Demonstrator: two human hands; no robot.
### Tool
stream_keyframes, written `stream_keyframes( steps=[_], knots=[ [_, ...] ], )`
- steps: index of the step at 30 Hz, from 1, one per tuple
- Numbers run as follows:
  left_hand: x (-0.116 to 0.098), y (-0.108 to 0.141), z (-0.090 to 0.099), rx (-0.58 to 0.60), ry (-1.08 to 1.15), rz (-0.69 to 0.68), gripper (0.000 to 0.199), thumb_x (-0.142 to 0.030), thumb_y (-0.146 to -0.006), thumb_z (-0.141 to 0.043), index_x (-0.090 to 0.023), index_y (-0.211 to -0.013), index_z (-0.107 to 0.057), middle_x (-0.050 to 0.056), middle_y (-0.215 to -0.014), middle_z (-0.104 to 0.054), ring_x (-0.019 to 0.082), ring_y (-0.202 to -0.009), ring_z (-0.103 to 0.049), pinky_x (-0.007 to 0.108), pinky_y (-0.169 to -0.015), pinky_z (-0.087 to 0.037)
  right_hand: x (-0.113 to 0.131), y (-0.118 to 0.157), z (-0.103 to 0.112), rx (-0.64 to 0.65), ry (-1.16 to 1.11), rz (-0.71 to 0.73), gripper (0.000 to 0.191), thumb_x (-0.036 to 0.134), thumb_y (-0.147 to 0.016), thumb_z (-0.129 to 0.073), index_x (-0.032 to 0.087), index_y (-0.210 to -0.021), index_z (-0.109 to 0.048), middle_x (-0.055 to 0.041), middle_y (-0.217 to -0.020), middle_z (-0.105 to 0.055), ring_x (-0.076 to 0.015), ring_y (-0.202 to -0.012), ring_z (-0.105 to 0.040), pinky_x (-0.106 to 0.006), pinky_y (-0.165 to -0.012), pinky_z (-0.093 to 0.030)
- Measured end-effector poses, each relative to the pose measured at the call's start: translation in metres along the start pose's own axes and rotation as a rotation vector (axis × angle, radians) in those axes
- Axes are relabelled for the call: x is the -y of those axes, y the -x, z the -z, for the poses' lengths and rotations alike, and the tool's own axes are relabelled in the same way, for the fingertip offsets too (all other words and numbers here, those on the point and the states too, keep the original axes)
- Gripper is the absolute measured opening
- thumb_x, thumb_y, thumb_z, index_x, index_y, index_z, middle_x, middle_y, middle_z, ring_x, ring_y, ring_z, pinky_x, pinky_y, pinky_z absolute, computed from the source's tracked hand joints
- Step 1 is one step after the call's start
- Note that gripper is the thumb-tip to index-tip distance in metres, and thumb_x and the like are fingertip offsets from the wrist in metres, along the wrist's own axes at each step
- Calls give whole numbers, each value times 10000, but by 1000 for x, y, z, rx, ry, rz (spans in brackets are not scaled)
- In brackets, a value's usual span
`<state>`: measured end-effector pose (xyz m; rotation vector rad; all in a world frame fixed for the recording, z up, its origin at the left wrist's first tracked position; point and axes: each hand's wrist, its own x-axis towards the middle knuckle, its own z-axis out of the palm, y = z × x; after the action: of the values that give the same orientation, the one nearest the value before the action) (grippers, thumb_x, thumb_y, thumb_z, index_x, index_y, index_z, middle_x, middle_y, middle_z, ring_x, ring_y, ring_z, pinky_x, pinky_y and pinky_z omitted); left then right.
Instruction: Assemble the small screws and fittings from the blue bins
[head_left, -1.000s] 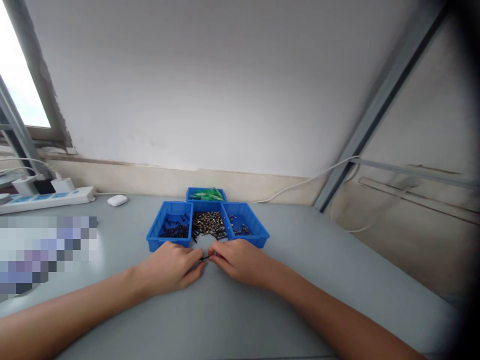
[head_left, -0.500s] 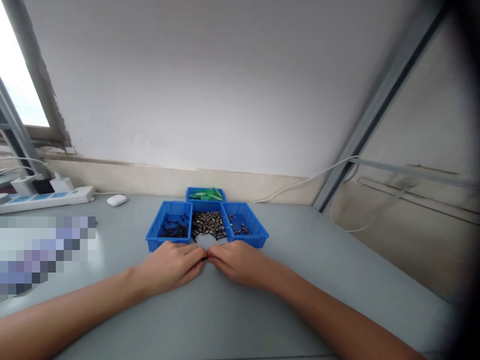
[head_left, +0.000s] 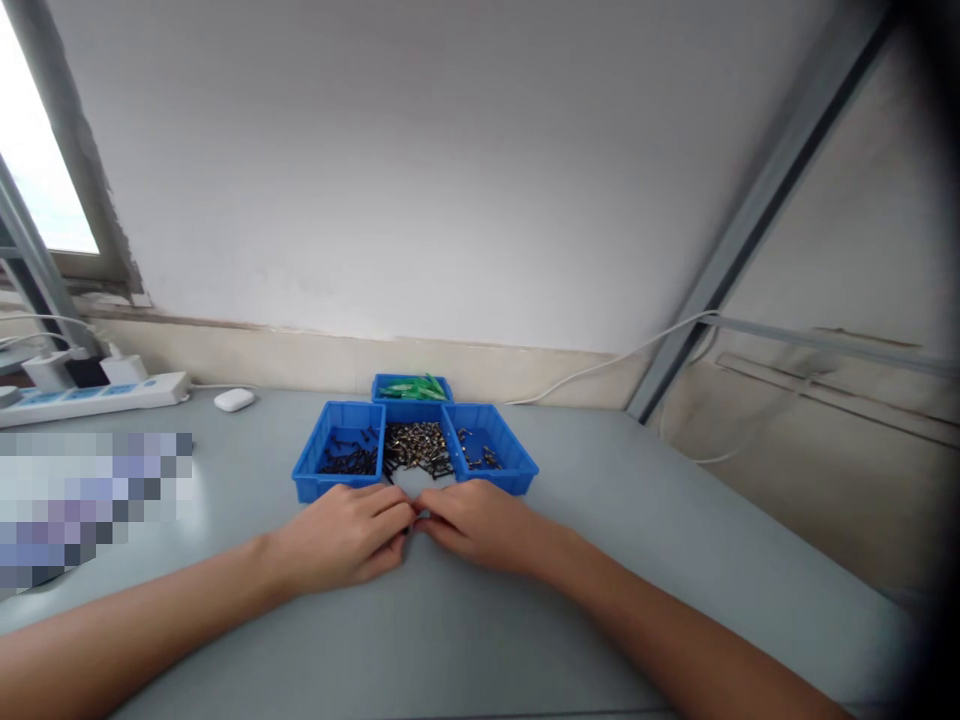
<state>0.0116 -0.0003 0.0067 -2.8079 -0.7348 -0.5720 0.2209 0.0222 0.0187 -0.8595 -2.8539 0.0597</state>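
Note:
My left hand [head_left: 347, 535] and my right hand [head_left: 474, 525] meet at the fingertips just in front of the blue trays. Both are closed in a pinch, and whatever lies between their fingers is too small and hidden to name. Dark screw-like pieces [head_left: 351, 461] lie in the left blue tray [head_left: 315, 487]. The right blue tray [head_left: 517, 482] holds a few small metal pieces [head_left: 487, 458]. Between these trays is a pile of small shiny metal parts [head_left: 418, 443]. Behind it, green items [head_left: 412, 388] fill a small blue tray [head_left: 379, 388].
A white power strip [head_left: 97, 398] with plugs stands at the left, near a small white case [head_left: 234, 400]. A pixelated flat object [head_left: 82, 500] lies at the left edge. A white cable [head_left: 585, 372] runs by the wall to a metal post [head_left: 675, 335].
The fingers of my left hand have curled and shifted slightly at the meeting point. A dark bit seen between the fingertips before is now mostly hidden. The trays have not moved.

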Motion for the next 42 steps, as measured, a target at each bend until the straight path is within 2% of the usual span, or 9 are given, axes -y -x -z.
stream_keyframes(
  steps=[5,12,20,31,42],
  knots=[
    [0,0,-1,31,-7,27,152,-164,-876,-396,-160,-785,-518,11,-684,-564,137,-592,-545,236,-523,-436,0,2,2,1,-65,-2,150,268,-911,-458,176,-858,-563,-14,-773,-640,-135,-694,-583,-230,-603,-373],
    [4,2,-8,14,-45,32,217,-229,-948,-362,-151,-889,-556,24,-745,-605,144,-636,-587,249,-566,-462,1,2,2,3,-64,4,175,295,-901,-467,171,-821,-560,-14,-745,-628,-133,-664,-566,-228,-582,-359],
    [4,2,-8,31,-57,29,229,-242,-955,-366,-152,-865,-557,24,-754,-599,149,-634,-586,258,-555,-466,1,1,2,5,-52,-9,169,271,-893,-466,167,-785,-543,-12,-724,-622,-131,-642,-561,-226,-568,-347],
    [2,0,-6,205,-66,171,162,-242,-924,-419,-179,-832,-537,-3,-732,-628,175,-632,-619,284,-557,-478,3,2,5,7,-93,-55,128,253,-866,-488,164,-835,-576,-21,-746,-649,-140,-661,-580,-227,-581,-359],
    [0,2,-6,268,-118,170,189,-261,-938,-390,-184,-843,-535,-7,-681,-644,186,-591,-630,290,-513,-465,2,1,4,6,-90,-57,122,241,-856,-494,167,-847,-591,-28,-752,-654,-146,-672,-584,-231,-591,-364]
  ],
)
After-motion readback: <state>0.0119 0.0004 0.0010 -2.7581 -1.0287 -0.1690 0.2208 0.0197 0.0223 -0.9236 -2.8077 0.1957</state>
